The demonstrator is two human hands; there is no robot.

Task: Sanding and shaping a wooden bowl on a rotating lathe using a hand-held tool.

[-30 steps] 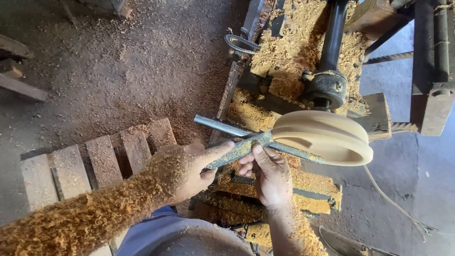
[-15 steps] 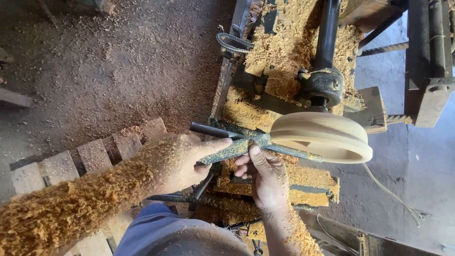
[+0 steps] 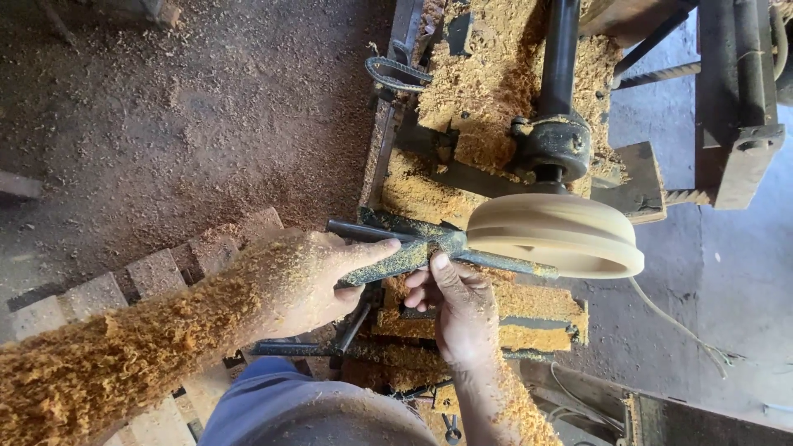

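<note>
Both hands grip a long metal chisel [image 3: 405, 258]: left hand [image 3: 310, 277] wraps its handle, right hand [image 3: 458, 306] pinches near the tip. Its long axis slants rightward, pointing at the pale wooden disc [image 3: 553, 235] on the lathe [image 3: 553, 140]. Sawdust covers the floor [image 3: 190, 124].

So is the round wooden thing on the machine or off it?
On. The wooden disc sits on the end of the dark shaft; whether it is spinning cannot be told.
</note>
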